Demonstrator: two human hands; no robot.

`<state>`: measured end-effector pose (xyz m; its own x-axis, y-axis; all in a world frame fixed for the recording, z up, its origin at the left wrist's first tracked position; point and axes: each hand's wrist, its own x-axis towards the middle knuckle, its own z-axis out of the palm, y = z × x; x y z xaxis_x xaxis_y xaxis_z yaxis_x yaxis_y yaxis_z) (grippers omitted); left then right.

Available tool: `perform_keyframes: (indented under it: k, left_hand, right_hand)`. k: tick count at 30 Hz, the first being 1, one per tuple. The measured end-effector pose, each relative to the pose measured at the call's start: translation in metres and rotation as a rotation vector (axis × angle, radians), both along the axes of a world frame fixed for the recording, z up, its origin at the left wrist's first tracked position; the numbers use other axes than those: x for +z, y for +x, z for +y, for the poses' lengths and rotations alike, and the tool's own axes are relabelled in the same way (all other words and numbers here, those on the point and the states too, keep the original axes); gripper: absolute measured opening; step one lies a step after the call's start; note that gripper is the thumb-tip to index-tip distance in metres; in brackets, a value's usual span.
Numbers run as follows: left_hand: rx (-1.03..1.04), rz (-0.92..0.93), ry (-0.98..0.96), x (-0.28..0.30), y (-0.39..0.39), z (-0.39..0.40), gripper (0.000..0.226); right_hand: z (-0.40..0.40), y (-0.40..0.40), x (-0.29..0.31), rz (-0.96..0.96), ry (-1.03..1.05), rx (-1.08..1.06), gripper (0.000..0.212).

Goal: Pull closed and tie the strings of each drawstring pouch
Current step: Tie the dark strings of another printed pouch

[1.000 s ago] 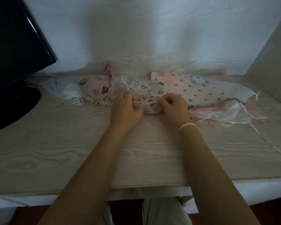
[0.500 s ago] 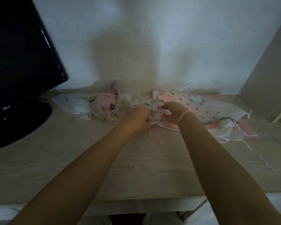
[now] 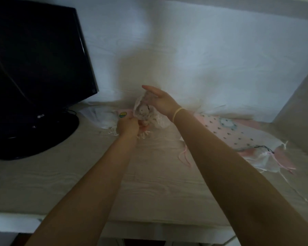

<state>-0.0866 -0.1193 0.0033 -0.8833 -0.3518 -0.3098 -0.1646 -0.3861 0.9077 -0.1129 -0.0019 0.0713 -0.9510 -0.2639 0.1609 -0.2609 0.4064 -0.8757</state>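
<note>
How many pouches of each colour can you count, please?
Pink printed pouches: 2
Sheer white pouches: 2
White patterned pouch: 1
Total: 5; others may lie hidden underneath.

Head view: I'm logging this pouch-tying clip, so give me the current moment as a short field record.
surface: light wood-grain desk
left hand: fingers curled, gripping the bottom of the white printed pouch
right hand: fingers extended, against the pouch's upper part
pouch state: lifted off the desk, blurred
left of hands: pink printed pouch, partly hidden
right side: pile of untied pouches, loose pink strings
far left: black monitor
</note>
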Motion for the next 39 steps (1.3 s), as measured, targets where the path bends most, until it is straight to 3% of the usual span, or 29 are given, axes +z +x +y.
perform_keyframes:
  k: [2,4,8,11,13,16,17,20,23,27,30,33,36,39]
  left_hand:
    - [-0.034,-0.049,-0.056,-0.004,-0.001,-0.004,0.021]
    - [-0.012,-0.047,-0.26,-0.002,0.002,-0.008,0.019]
    - [0.06,0.129,-0.69,0.012,0.012,0.001,0.017]
    - [-0.17,0.25,-0.861,0.016,0.022,0.028,0.005]
    - [-0.359,0.275,-0.887,0.013,0.028,0.047,0.01]
    - [-0.529,0.254,-1.033,0.003,0.033,0.074,0.019]
    - [-0.563,0.253,-1.092,-0.003,0.033,0.088,0.019]
    - [-0.644,0.253,-1.174,-0.016,0.034,0.109,0.026]
    - [-0.804,0.328,-1.316,-0.025,0.034,0.128,0.037]
    - [-0.948,0.328,-1.58,-0.035,0.037,0.138,0.043]
    - [-0.945,0.296,-1.653,-0.042,0.035,0.137,0.043]
    - [-0.928,0.326,-1.651,-0.041,0.033,0.147,0.044]
    - [-0.922,0.355,-1.637,-0.04,0.036,0.157,0.045]
    - [-0.921,0.342,-1.627,-0.042,0.036,0.153,0.046]
  right_hand:
    - [0.008,0.003,-0.002,0.038,0.088,-0.046,0.049]
    - [0.019,0.007,-0.003,0.04,0.129,-0.089,0.045]
    - [0.053,0.011,-0.012,0.021,0.245,-0.231,0.028]
    - [0.091,0.017,-0.029,0.0,0.405,-0.44,0.024]
    - [0.114,0.024,-0.042,-0.121,0.577,-0.485,0.041]
    - [0.135,0.039,-0.064,-0.284,0.765,-0.449,0.09]
    - [0.146,0.046,-0.071,-0.305,0.802,-0.434,0.097]
    - [0.158,0.058,-0.091,-0.211,0.9,-0.432,0.085]
    - [0.171,0.063,-0.092,-0.117,0.837,-0.471,0.077]
    - [0.191,0.063,-0.087,-0.106,0.886,-0.5,0.041]
    - [0.197,0.071,-0.09,-0.098,0.997,-0.522,0.023]
    - [0.207,0.069,-0.09,-0.078,0.931,-0.547,0.015]
    - [0.22,0.066,-0.089,-0.078,0.849,-0.601,0.028]
    - [0.219,0.065,-0.091,-0.116,0.899,-0.608,0.023]
